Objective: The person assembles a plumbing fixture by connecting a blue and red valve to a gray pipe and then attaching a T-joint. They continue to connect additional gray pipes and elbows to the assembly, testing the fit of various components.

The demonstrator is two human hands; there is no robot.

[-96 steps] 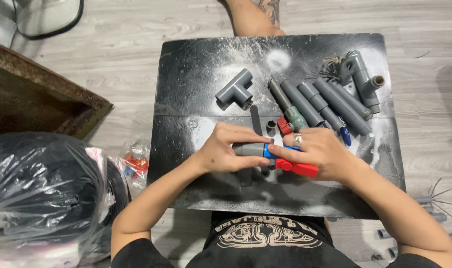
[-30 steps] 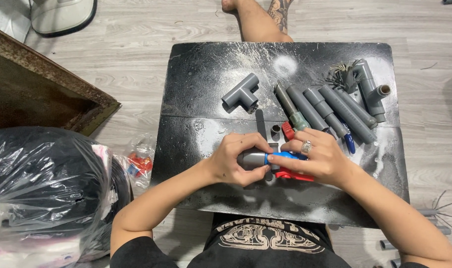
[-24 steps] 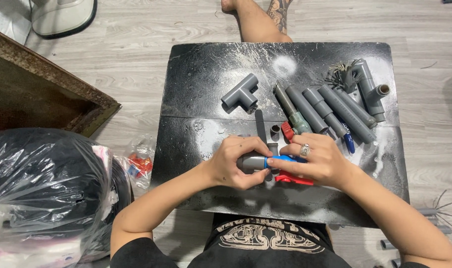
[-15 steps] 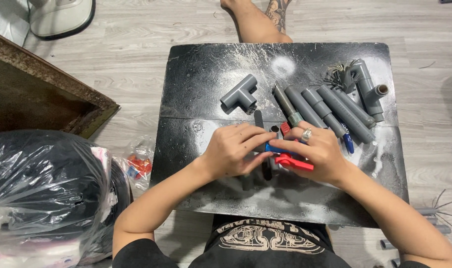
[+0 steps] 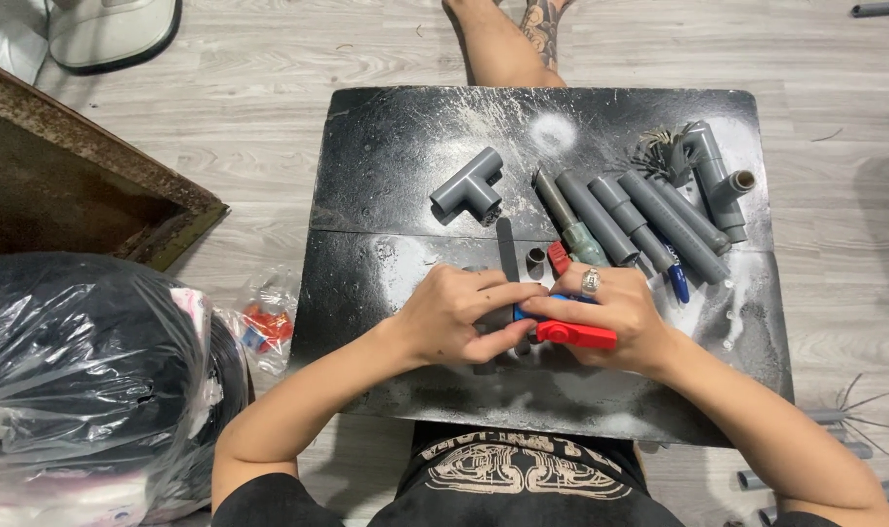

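Both hands meet over the near half of a black tabletop (paint-speckled, white scuffs). Left hand is closed around a short grey pipe piece, which is almost fully hidden under the fingers; only a sliver shows below the thumb. Right hand is clamped on a ball valve with a blue body and a red lever handle; the handle sticks out just under the right fingers, pointing toward the right wrist. The two held parts touch where the fingertips meet; whether they are actually seated together cannot be told. Silver ring sits on a right finger.

Directly beyond the grip: a thin dark flat tool running away from the hands, a small grey coupling and a small red part, all just beside the knuckles. Further beyond, to the left: a grey tee fitting, apart from everything. Beyond and right of the grip: a row of grey pipe lengths lying side by side, angled, one with a greenish fitting at its near end. A blue pen lies at the near end of that row. At the far right of the row: a grey elbow assembly and a dark wire brush touching it.

Left of the table, on the floor: a big bundle in a clear plastic bag and a small clear packet with red parts.
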